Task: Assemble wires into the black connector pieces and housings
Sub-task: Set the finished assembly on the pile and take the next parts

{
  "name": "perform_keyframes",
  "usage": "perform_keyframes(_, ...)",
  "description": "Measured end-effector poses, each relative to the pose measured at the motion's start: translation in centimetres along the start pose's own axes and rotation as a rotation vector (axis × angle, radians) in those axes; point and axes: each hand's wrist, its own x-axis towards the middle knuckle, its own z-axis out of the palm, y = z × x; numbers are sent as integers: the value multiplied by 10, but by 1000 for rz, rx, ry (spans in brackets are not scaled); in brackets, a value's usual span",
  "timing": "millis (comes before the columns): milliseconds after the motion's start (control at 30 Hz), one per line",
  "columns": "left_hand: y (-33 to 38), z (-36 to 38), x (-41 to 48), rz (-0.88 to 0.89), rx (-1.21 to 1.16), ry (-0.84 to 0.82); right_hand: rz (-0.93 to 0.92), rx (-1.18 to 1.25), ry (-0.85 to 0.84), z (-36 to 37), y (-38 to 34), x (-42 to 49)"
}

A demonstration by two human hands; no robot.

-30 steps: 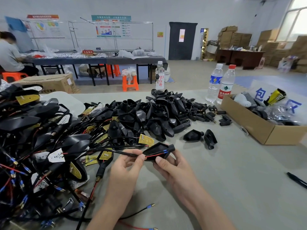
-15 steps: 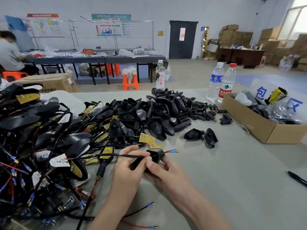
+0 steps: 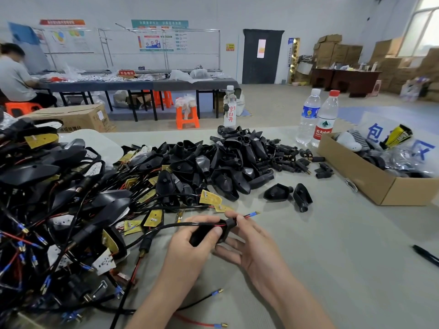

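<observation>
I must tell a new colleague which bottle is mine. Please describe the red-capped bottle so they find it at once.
Find the open cardboard box on the right side of the table. Two clear bottles stand just beyond its far left corner; the red-capped bottle is the one nearer the box. Its red cap and red label set it apart from the white-capped, blue-labelled bottle beside it.

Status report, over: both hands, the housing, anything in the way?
Left hand grips black housing. Right hand pinches its neck; wire ends stick out. Wire pile at left, not blocking.

Grey table (image 3: 332,269), black housings heap (image 3: 225,162), wire tangle (image 3: 59,210), 3 bottles (image 3: 308,115), cardboard box (image 3: 370,181), possibly a pen (image 3: 425,255).
</observation>
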Motion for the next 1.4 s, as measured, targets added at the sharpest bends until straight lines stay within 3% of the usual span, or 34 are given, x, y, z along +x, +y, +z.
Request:
perform_keyframes(133,-1,-3,5,-131,-179,57,-61,21,86,-1,-4,0)
perform_keyframes(267,-2,-11,16,-314,-424,286,-103,61,181,-7,-11,1)
perform_keyframes(367,-4,-20,20,-346,-560,376,-110,91,203,-10,-14,3)
perform_keyframes(433,-5,-22,19,-310,-514,379,-98,102,181,-11,-13,3)
perform_keyframes(633,-3,-10,5,-72,-87,258,-52,113,87,-5,-6,2)
perform_keyframes(800,1,-8,2,13,-27,239,-19,199,23,-5,-6,1)
perform_keyframes(967,0,-9,2,-19,-55,182,-40,193,72,-7,-8,3)
perform_keyframes(1200,-3,-3,11,-322,-338,-20,-159,122,196,-17,-16,4)
perform_keyframes(1333,-12,-9,6,-196,184,-17,-204,165,238,-23,-20,4)
perform_keyframes(1400,-17,-11,7,-148,223,46,-230,199,265,-27,-24,4)
